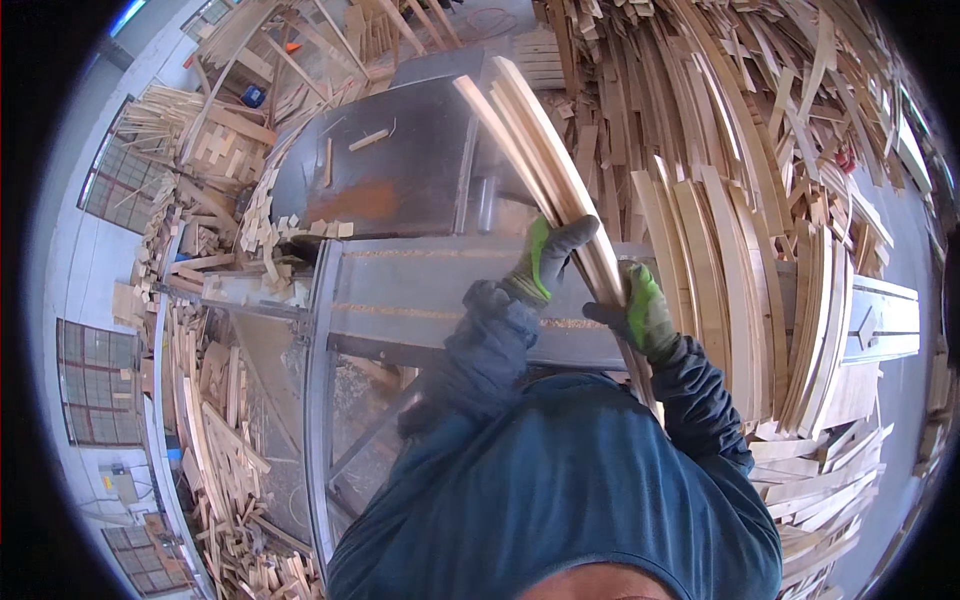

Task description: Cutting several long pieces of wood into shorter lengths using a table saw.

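Both my hands wear green and dark grey work gloves. A bundle of long, thin wooden strips slants up and away in front of my body, its far ends slightly fanned apart. My left hand wraps around the bundle near its middle. Lower down, my right hand grips the same strips from the right side, close to my chest. Beneath the strips lies a grey metal machine table with lines of sawdust along it.
Beyond the table stands a dark metal machine cover bearing loose wood offcuts. Stacked boards lie close on my right, with a large lumber pile behind. Scrap wood heaps up at the left, past a metal rail.
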A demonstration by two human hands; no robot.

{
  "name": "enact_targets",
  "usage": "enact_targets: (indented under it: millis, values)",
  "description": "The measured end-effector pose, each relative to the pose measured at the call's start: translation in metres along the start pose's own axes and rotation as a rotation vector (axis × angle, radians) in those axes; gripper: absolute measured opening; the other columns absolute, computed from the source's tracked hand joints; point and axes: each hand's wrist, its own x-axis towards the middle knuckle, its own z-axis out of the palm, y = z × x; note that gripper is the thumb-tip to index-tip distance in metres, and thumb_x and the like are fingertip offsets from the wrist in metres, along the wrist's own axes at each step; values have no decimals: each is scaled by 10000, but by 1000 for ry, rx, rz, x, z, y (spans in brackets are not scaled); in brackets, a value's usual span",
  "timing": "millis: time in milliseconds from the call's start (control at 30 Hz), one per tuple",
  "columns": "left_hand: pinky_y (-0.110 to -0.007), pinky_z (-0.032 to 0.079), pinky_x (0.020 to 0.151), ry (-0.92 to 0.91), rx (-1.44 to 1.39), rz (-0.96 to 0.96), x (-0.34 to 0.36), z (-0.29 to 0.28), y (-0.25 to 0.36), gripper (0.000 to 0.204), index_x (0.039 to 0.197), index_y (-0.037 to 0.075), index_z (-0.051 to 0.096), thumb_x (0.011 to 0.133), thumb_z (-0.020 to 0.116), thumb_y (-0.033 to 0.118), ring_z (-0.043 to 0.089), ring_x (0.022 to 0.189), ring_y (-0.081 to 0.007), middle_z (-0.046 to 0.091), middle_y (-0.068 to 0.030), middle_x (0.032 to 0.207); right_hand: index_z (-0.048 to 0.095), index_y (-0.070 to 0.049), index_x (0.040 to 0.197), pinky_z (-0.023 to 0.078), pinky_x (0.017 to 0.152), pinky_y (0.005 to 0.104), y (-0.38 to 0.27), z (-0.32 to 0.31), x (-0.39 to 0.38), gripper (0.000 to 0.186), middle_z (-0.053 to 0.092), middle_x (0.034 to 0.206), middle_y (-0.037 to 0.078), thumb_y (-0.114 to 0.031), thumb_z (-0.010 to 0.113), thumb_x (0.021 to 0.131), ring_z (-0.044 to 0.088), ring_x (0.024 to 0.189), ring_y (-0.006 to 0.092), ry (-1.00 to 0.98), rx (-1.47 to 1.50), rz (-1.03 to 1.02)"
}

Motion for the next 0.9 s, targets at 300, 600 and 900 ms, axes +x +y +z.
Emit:
enact_targets:
  millis: [300, 600, 900]
  values:
    - [-409, 676, 1029, 64, -390, -132, -38, -39, 30, 530, 1427, 50, 678, 956, 907, 129, 814, 1063, -242, 779, -79, 1142, 738, 1, 1339, 580, 776, 336, 57, -31, 8, 473, 752, 1038, 32, -344, 895, 1056, 682, 889, 138, -137, 407, 416]
    - [-374, 667, 1050, 89, 34, 125, -43, -112, 71, 687, 1510, -67, 673, 983, 982, 248, 792, 1170, -203, 799, -100, 1287, 635, -44, 1118, 512, 779, 481, 353, -57, -103, 437, 612, 918, 122, -286, 968, 969, 615, 839, 309, 277, -599, 130]
    - [-375, 677, 1015, 38, 230, 224, -45, -101, 152, 515, 1415, -6, 780, 979, 957, 201, 802, 1188, -219, 846, -128, 1284, 638, 40, 1498, 586, 1090, 518, 352, -48, -102, 860, 739, 1333, 295, -483, 997, 917, 713, 1253, 483, 352, -744, 91]
